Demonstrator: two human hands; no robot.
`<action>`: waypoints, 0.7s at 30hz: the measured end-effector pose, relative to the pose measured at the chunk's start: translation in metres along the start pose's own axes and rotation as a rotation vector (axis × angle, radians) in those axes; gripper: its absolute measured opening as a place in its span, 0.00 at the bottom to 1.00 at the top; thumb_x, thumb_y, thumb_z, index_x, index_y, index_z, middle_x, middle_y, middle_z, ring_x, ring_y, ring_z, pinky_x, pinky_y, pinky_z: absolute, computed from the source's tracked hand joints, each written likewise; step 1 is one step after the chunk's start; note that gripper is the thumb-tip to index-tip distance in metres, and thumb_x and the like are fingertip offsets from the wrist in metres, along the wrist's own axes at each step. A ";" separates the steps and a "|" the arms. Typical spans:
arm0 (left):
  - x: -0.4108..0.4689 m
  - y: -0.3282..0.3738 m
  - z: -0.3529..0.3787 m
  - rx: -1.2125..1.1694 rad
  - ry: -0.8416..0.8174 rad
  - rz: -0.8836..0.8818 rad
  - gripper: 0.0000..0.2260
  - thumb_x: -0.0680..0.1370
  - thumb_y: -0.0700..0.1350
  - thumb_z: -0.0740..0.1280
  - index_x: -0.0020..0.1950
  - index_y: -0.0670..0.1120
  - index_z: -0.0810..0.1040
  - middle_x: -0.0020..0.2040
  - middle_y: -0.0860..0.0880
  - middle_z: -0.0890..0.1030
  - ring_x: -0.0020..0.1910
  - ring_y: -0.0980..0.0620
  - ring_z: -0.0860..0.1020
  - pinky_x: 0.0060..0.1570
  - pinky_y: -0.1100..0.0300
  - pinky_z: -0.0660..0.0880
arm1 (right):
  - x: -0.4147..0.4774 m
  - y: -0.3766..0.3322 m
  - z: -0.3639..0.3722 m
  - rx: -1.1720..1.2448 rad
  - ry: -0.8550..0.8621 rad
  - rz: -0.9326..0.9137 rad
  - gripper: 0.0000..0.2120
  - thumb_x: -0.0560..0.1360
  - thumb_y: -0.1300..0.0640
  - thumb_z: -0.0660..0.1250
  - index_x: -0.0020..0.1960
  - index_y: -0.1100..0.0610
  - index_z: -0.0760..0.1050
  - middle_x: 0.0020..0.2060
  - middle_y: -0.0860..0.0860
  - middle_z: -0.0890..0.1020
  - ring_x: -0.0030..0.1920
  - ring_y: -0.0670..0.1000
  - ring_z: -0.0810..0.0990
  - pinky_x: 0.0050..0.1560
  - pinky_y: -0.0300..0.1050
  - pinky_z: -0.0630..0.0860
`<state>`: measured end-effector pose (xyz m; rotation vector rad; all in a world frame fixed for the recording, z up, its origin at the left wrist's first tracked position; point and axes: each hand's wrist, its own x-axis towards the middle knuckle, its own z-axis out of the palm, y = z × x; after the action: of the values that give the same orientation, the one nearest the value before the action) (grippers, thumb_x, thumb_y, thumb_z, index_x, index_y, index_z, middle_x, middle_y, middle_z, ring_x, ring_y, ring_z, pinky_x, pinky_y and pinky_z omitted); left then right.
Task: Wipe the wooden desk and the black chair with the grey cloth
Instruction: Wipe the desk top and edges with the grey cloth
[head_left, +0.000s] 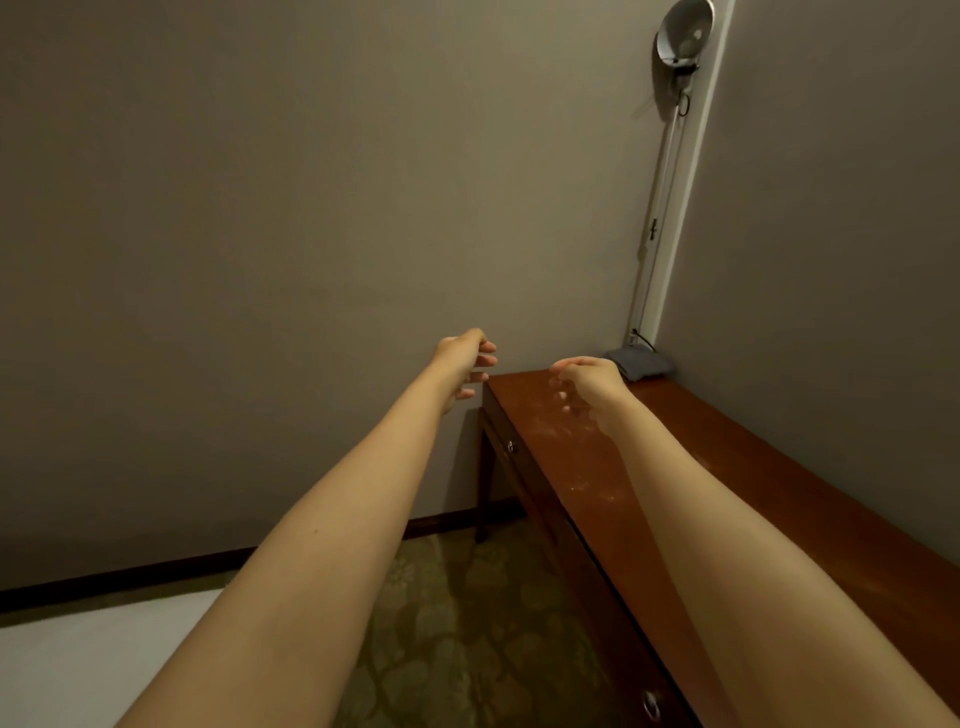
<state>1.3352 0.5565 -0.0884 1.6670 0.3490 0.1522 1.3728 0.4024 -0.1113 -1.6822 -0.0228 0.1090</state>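
Note:
The long wooden desk (717, 467) runs from the lower right toward the far corner, with pale dusty marks on its top. A folded grey cloth (638, 362) lies at its far end by the wall. Both my arms stretch forward. My left hand (465, 361) hangs in the air just left of the desk's far corner, fingers loosely apart and holding nothing. My right hand (584, 382) hovers over the desk top, a little short of the cloth, fingers curled downward and apart, also holding nothing. The black chair is out of view.
A silver lamp (680, 36) on a long arm rises from the desk's far corner along the wall. Drawer knobs (510, 446) stick out of the desk front. Patterned carpet (467, 623) lies below, with a white surface (78, 665) at the lower left.

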 end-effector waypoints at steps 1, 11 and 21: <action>0.016 0.000 -0.001 0.002 -0.011 0.002 0.10 0.78 0.46 0.56 0.38 0.49 0.72 0.38 0.52 0.76 0.34 0.53 0.72 0.37 0.61 0.64 | 0.013 0.001 0.004 0.004 0.010 0.002 0.07 0.79 0.66 0.57 0.49 0.61 0.74 0.35 0.54 0.75 0.28 0.49 0.70 0.28 0.40 0.65; 0.176 0.018 -0.025 0.068 -0.124 0.022 0.10 0.78 0.46 0.57 0.39 0.49 0.73 0.40 0.52 0.77 0.40 0.52 0.74 0.47 0.57 0.66 | 0.151 -0.012 0.056 0.042 0.145 0.017 0.11 0.80 0.64 0.59 0.40 0.56 0.74 0.36 0.53 0.76 0.30 0.49 0.71 0.31 0.42 0.69; 0.301 0.011 -0.022 0.107 -0.240 0.004 0.09 0.78 0.46 0.57 0.40 0.49 0.73 0.41 0.52 0.77 0.38 0.53 0.74 0.40 0.59 0.67 | 0.253 0.000 0.082 0.059 0.255 0.068 0.11 0.80 0.63 0.59 0.40 0.56 0.74 0.36 0.53 0.76 0.30 0.50 0.72 0.32 0.43 0.69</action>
<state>1.6140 0.6708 -0.1056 1.7699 0.1751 -0.0653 1.6178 0.5041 -0.1348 -1.6274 0.2271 -0.0536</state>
